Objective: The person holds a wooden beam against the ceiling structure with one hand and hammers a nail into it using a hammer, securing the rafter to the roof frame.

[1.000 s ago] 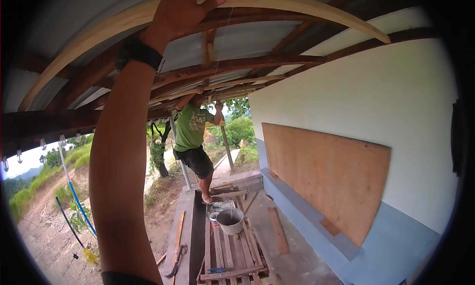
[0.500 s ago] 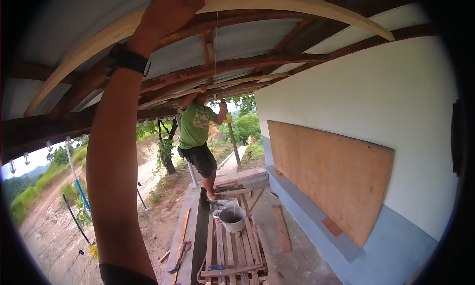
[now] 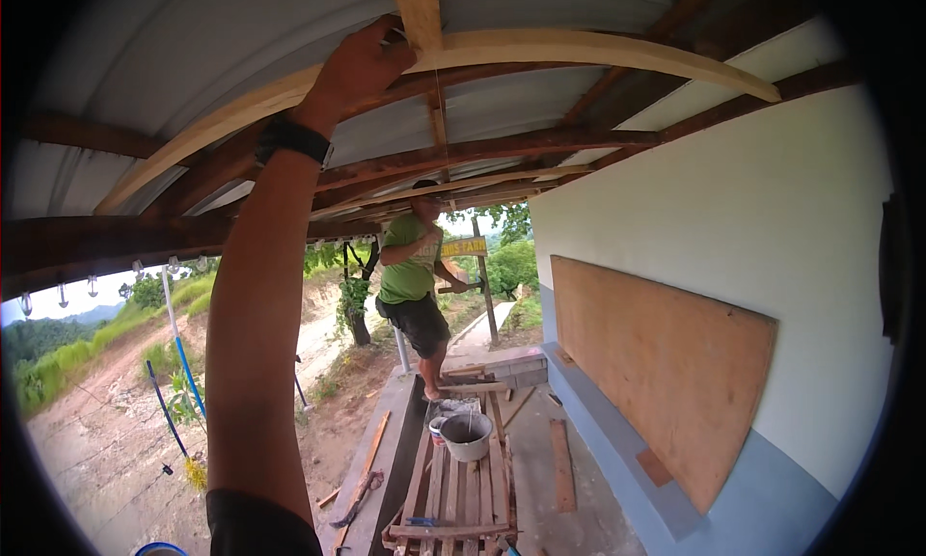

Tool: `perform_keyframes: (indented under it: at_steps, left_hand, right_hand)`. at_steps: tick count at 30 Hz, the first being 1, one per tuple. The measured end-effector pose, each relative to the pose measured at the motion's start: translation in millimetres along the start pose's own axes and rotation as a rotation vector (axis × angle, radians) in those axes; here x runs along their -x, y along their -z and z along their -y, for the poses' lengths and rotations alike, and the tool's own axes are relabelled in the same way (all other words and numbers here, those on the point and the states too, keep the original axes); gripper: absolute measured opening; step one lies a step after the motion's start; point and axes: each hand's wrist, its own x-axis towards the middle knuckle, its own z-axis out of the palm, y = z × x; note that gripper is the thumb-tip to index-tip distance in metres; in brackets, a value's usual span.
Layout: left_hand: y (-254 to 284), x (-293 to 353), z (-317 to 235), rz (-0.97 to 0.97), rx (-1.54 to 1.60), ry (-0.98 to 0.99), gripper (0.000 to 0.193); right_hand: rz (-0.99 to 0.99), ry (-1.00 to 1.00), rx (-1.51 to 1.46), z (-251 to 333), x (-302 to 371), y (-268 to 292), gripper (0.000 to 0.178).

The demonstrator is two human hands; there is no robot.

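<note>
My left hand [image 3: 359, 77], with a dark band at the wrist, reaches up to the roof frame. Its fingers are curled in beside a short upright wood piece [image 3: 417, 11], where that meets a long pale wood strip [image 3: 588, 48]. Whatever lies between the fingers is hidden. A thin string [image 3: 444, 136] hangs close to this joint. My right hand is out of the picture.
A co-worker [image 3: 410, 267] in a green shirt stands beyond on a slatted wooden platform [image 3: 450, 503], holding a hammer [image 3: 463, 287]. A bucket [image 3: 467, 450] sits on the slats. A plywood sheet [image 3: 666, 363] leans against the right wall. Dark rafters [image 3: 482, 151] cross overhead.
My view has tilted upward and left, showing more of the joint, with my left hand still at it. The co-worker has lowered both arms from the rafters; a hammer now shows.
</note>
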Motion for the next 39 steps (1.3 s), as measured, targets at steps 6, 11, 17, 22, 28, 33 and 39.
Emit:
perform_keyframes:
  at_steps: [6, 11, 17, 22, 28, 33, 39]
  left_hand:
    - [-8, 1, -11, -0.079, -0.252, -0.009, 0.052]
    - [-7, -3, -21, -0.058, -0.328, 0.06, 0.054]
    - [-12, -7, -32, -0.068, -0.258, 0.114, 0.052]
    - [-2, -5, -22, -0.085, -0.248, 0.093, 0.051]
    - [0, -10, -24, -0.041, -0.245, 0.08, 0.058]
    - [4, 5, -37, -0.049, -0.3, 0.107, 0.054]
    - [3, -2, -51, -0.064, -0.365, 0.116, 0.046]
  right_hand:
    - [-0.008, 0.024, 0.01, -8, 9, 3, 0.033]
    - [-0.02, 0.19, 0.322, -5, 20, 11, 0.038]
    - [-0.353, 0.324, 0.414, -37, 5, 12, 0.043]
    - [-0.17, 0.064, 0.015, 45, 53, 40, 0.042]
    - [-0.127, -0.018, -0.065, 85, 89, 47, 0.037]
    - [-0.198, 0.151, -0.061, 123, 82, 61, 0.036]
    - [-0.318, 0.398, -0.119, 186, 95, 93, 0.037]
